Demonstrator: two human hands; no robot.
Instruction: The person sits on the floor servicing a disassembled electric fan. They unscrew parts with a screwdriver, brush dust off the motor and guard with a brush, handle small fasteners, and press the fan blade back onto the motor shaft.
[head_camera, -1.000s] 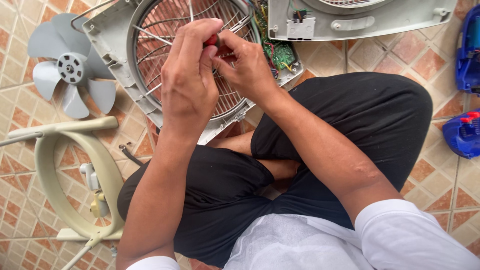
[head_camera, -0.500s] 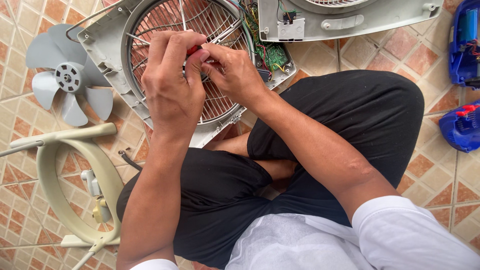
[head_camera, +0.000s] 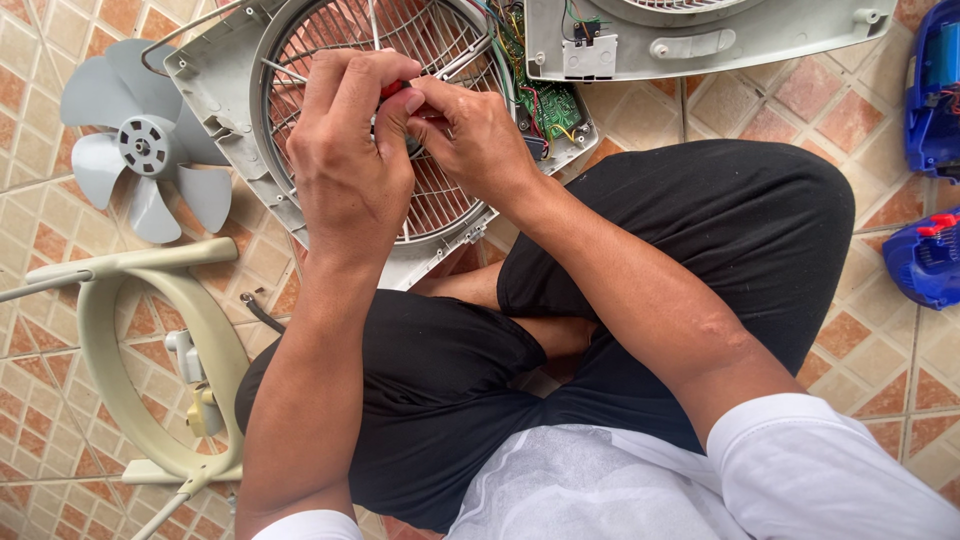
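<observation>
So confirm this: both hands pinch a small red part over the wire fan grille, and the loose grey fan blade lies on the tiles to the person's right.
Wrong side. In the head view the grey fan blade lies on the tiles to the person's left. The rest holds: left hand and right hand pinch the small red part over the wire fan grille.

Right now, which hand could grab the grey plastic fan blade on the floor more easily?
Probably the left hand: the grey plastic fan blade lies on its side. The right hand would have to cross over.

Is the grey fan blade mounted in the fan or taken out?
Taken out: the fan blade lies alone on the tiled floor, beside the fan housing.
</observation>
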